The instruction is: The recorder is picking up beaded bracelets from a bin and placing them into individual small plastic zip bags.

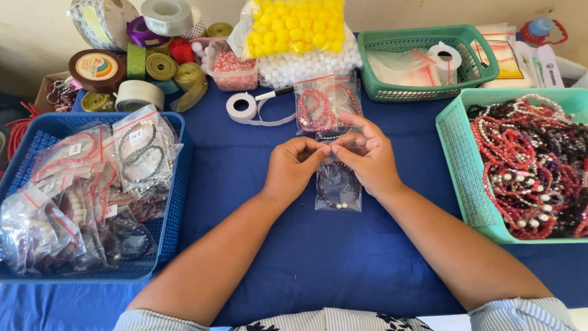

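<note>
A small clear bag with a dark bead bracelet is pinched at its top edge by both hands.

The clear plastic bag (337, 187) lies on the blue tabletop (306, 257), just below the two bagged red bracelets (324, 107). Its mouth is held between the fingertips of the left hand (294, 168) and the right hand (367, 159), each grip closed narrowly on the film; the seal itself is hidden, so its state cannot be told. The bag is judged light, limp and slippery, best taken at the top strip, clear of the beads.
</note>
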